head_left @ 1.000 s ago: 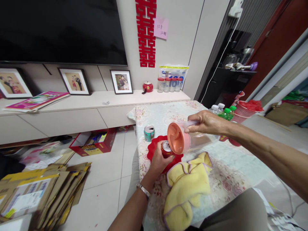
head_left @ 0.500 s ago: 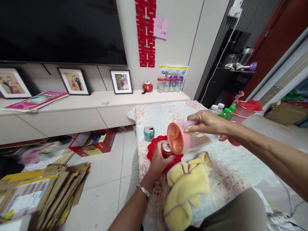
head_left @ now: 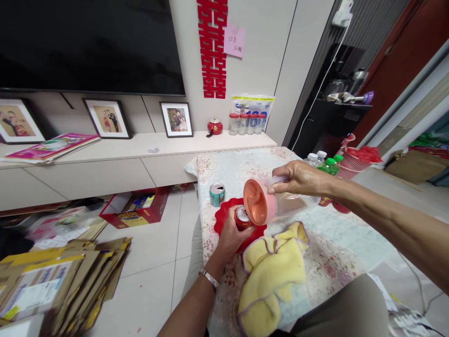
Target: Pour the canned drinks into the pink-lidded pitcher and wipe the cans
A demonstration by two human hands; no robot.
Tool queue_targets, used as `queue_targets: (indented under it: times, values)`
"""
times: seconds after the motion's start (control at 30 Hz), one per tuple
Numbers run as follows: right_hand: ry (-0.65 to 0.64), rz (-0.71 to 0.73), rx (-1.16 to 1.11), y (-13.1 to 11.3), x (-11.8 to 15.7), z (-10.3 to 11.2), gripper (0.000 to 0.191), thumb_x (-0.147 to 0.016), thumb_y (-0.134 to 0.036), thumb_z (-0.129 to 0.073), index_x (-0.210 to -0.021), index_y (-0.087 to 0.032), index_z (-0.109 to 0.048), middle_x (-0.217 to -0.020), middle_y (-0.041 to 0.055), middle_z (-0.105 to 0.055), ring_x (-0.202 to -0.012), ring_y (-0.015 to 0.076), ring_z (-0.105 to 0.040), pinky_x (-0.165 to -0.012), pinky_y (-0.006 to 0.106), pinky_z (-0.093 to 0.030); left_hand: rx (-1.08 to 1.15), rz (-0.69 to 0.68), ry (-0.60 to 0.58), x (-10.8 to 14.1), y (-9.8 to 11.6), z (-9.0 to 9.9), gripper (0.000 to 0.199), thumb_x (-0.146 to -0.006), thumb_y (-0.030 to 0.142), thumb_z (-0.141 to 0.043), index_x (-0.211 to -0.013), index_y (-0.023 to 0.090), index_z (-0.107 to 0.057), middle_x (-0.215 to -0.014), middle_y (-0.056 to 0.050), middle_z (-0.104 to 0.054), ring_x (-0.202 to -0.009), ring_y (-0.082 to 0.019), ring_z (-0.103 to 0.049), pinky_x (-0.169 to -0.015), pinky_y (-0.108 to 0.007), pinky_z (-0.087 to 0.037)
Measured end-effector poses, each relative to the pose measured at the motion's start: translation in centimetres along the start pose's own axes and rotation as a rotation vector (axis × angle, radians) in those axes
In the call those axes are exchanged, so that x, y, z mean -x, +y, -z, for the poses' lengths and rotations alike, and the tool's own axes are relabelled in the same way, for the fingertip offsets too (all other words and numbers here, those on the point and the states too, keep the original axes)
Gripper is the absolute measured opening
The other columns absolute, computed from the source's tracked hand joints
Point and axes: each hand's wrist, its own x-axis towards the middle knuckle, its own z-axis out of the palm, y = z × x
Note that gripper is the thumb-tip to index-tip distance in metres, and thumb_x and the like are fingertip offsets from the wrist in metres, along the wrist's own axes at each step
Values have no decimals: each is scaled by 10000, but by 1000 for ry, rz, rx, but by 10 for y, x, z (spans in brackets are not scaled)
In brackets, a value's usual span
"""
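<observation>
My left hand [head_left: 233,236] is wrapped around a red drink can [head_left: 242,219], holding it over a red scalloped dish [head_left: 221,216]. By its handle, my right hand [head_left: 293,178] grips a clear plastic pitcher [head_left: 287,206] with an orange-pink lid [head_left: 257,202]. The pitcher lies tilted nearly on its side, its lid close against the can's top. Whether any liquid runs between them I cannot make out. A teal can [head_left: 217,194] with its top opened stands just beyond the dish. Nearer to me lies a crumpled yellow cloth [head_left: 273,281] with purple edging.
The table wears a floral cloth [head_left: 238,166]. Bottles with green caps [head_left: 329,166] and a pink basket [head_left: 354,161] are at the right. Glass jars [head_left: 247,125] stand on the low cabinet [head_left: 140,150]. Flattened cardboard [head_left: 80,281] and a red box [head_left: 136,208] lie on the floor.
</observation>
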Motion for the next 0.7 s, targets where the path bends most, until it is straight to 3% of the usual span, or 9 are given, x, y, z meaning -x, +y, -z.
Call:
queue_targets:
  times: [0.7]
  values:
    - [-13, -9, 2, -7, -1, 2, 488, -781, -620, -697, -616, -223, -466, -576, -60, -355, -558, 110, -318, -539, 284, -251, 3, 0, 14, 0, -4, -2, 575, -716, 194, -795, -1215, 232, -512, -1119, -39, -702, -1011, -222, -708, -907, -388, -584]
